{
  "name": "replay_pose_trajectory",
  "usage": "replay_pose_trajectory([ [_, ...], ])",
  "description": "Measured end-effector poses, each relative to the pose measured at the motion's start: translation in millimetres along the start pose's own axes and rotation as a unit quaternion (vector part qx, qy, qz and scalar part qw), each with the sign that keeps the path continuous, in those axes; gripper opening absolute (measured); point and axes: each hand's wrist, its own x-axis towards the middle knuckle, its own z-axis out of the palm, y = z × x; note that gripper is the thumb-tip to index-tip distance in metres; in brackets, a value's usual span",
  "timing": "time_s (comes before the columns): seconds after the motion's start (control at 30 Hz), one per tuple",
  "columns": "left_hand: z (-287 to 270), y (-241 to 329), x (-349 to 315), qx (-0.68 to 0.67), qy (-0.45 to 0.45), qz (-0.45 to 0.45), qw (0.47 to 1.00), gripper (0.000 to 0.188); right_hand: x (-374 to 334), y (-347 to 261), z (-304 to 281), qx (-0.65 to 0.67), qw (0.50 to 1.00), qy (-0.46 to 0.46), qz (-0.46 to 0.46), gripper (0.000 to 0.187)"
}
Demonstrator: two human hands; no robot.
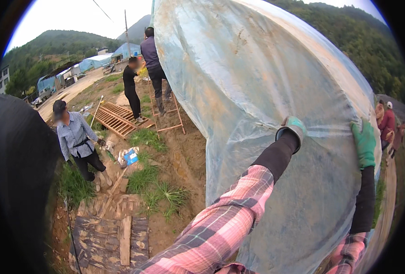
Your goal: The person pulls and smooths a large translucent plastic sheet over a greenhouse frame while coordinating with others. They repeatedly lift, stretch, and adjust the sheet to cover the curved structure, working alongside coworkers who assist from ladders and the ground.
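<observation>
A large translucent bluish plastic sheet (239,77), smeared with brown dirt, hangs in front of me and fills the middle and right. My left hand (295,126), in a grey-green work glove, is closed on a gathered fold of it; its fingertips are mostly hidden. Further right, my right hand (365,142), in a green glove, grips the sheet near its right side. Taut creases run across the plastic between both hands. Below them the sheet hangs loosely down past my forearms.
One person stands on a wooden ladder (171,129) at the sheet's far left edge, another beside it. A slatted wooden frame (114,119) lies nearby. A person in a checked shirt (76,137) stands left, near boards (125,239) and a white-and-blue bag (129,156). More people stand far right.
</observation>
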Motion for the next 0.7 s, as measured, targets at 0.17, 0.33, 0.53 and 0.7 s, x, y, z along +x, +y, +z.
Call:
replay_pose_trajectory([
  [0.17, -2.7, 4.6, 10.8, -0.006, -0.035, 0.012, 0.999, 0.028, 34.7, -7.6, 10.5, -0.021, 0.989, 0.052, -0.135, 0.061],
  [0.33, 8.6, 2.5, 18.1, -0.026, -0.010, 0.010, 1.000, 0.028, 41.0, -18.0, 7.3, 0.003, 0.996, -0.027, -0.082, 0.057],
  [0.53, 11.7, 0.1, 10.8, -0.041, -0.004, -0.013, 0.999, 0.027, 52.7, 11.1, 42.0, 0.003, 0.993, -0.002, -0.115, 0.058],
  [0.7, 16.2, 24.8, 31.1, -0.019, 0.005, -0.018, 1.000, 0.025, 68.9, 53.7, 60.3, -0.044, 0.986, 0.056, -0.149, 0.053],
])
